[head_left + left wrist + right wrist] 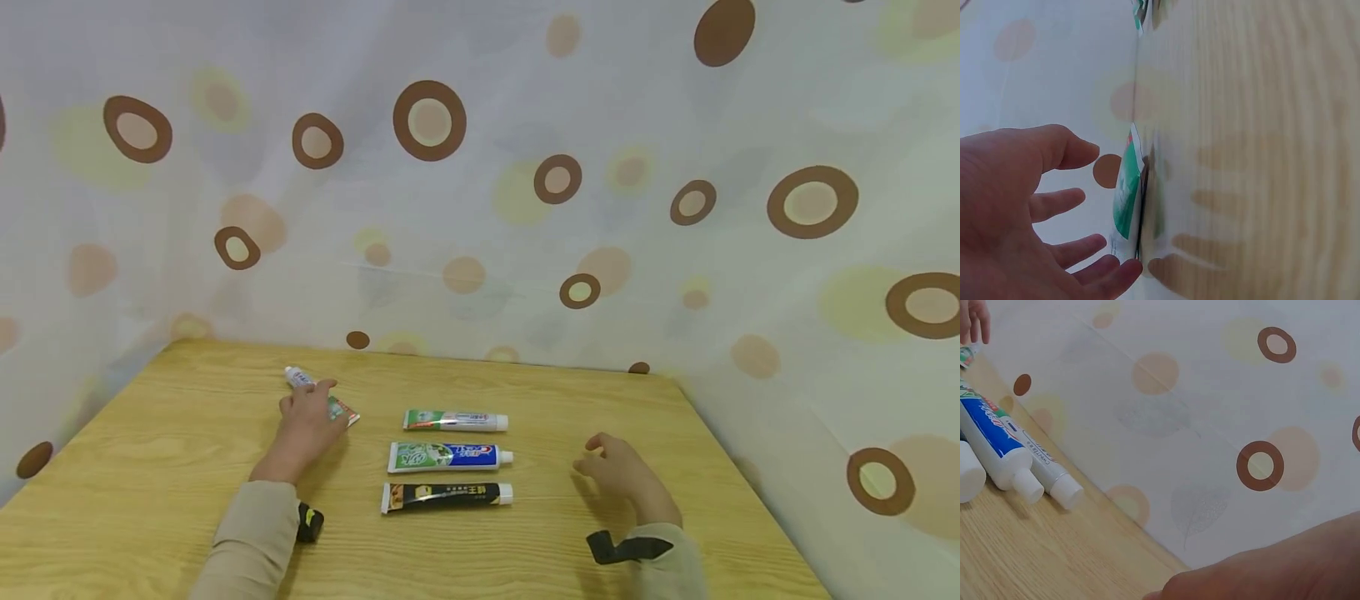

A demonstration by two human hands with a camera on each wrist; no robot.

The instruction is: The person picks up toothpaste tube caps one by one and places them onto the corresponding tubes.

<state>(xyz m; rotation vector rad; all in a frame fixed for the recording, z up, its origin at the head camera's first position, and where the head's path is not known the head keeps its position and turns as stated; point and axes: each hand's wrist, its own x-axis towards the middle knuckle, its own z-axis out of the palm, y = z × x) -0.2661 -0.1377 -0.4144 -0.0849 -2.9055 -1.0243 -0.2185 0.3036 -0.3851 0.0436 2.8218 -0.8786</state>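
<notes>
My left hand (306, 427) hovers over a green and white toothpaste tube (342, 409) at the table's left back, hiding its middle. In the left wrist view the fingers are spread and relaxed beside that tube (1127, 200), with the little-finger side closest to its lower end. My right hand (624, 478) is held above the table's right side, fingers loosely bent and holding nothing. Between the hands lie three tubes in a column: a green and white toothpaste tube (455, 421), a blue and green toothpaste tube (446, 457) and a black toothpaste tube (442, 496), caps pointing right.
The wooden table (555, 554) carries all the tubes. A pale cloth (480, 225) with brown rings and spots rises behind it and along both sides. A black strap (628, 548) is on the right wrist, and another black band (309, 523) on the left.
</notes>
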